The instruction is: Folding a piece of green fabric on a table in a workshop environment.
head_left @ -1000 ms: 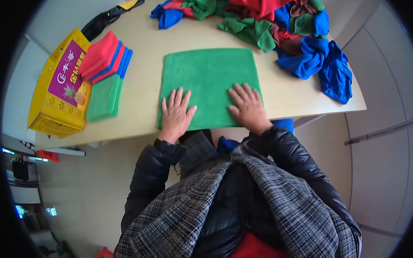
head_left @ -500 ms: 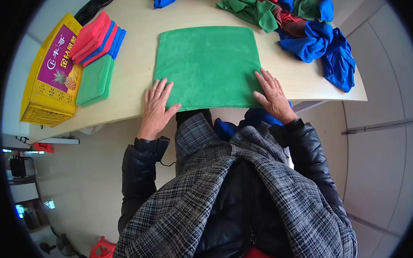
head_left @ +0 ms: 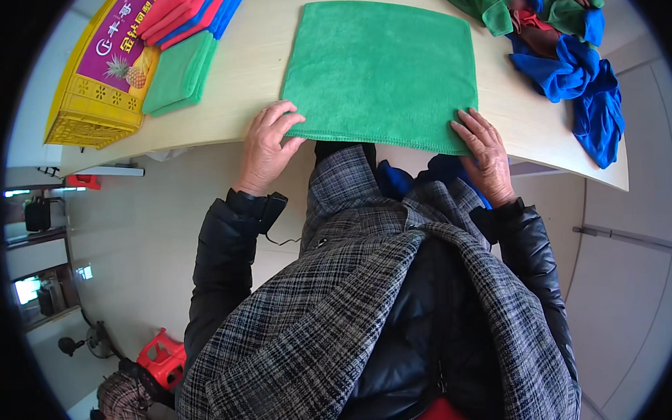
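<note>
A green cloth (head_left: 381,71) lies spread flat on the table, its stitched near hem along the table's front edge. My left hand (head_left: 269,147) is at the near left corner, fingers bent over the top and thumb just below the hem, closed on the cloth. At the near right corner my right hand (head_left: 486,151) curls its fingers over the edge; its thumb is hidden under the cloth.
On the left, folded green cloths (head_left: 181,73) and folded red and blue cloths (head_left: 189,19) lean against a yellow crate (head_left: 95,92). Crumpled blue cloths (head_left: 568,68) lie on the right of the table (head_left: 250,72). A red stool (head_left: 163,358) and another person (head_left: 128,399) are at lower left.
Both hands have gone from lying flat on the cloth's sides to bent fingers at its near corners. The view has shifted and tilted, and a person now shows at lower left.
</note>
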The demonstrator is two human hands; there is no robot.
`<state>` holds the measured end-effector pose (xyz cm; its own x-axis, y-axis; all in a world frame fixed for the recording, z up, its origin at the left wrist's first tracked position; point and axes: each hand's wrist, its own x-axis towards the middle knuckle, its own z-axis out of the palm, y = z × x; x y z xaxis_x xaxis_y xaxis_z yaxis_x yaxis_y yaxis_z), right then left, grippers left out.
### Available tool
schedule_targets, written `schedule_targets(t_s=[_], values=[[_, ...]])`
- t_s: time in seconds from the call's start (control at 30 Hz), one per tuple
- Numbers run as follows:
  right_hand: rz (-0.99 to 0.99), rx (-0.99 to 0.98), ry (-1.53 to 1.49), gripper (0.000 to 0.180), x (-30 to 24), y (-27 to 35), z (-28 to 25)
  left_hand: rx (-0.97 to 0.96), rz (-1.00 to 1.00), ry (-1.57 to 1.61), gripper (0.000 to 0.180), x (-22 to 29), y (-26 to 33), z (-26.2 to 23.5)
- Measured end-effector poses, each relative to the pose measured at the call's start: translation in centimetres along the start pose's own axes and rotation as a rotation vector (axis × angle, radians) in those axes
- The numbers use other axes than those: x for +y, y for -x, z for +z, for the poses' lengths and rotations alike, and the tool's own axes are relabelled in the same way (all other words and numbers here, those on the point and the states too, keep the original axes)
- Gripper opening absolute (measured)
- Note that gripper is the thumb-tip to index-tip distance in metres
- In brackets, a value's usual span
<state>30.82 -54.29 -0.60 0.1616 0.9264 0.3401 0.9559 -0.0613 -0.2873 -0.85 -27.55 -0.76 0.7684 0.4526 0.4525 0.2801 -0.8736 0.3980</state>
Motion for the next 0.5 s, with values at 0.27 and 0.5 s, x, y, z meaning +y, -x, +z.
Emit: schedule_targets(t_s=[0.27, 0.5], values=[[0.03, 0.033, -0.083, 0.059, -0.3, -0.3, -1.2, -0.013, -0.036, 0.128, 0.024, -0.3, -0.7, -1.0], [0.086, -0.15, -0.316, 0.047, -0.8, -1.1, -6.5, -0.246, -0.01, 0.217, 0.016, 1.6, -2.5, -6.1]])
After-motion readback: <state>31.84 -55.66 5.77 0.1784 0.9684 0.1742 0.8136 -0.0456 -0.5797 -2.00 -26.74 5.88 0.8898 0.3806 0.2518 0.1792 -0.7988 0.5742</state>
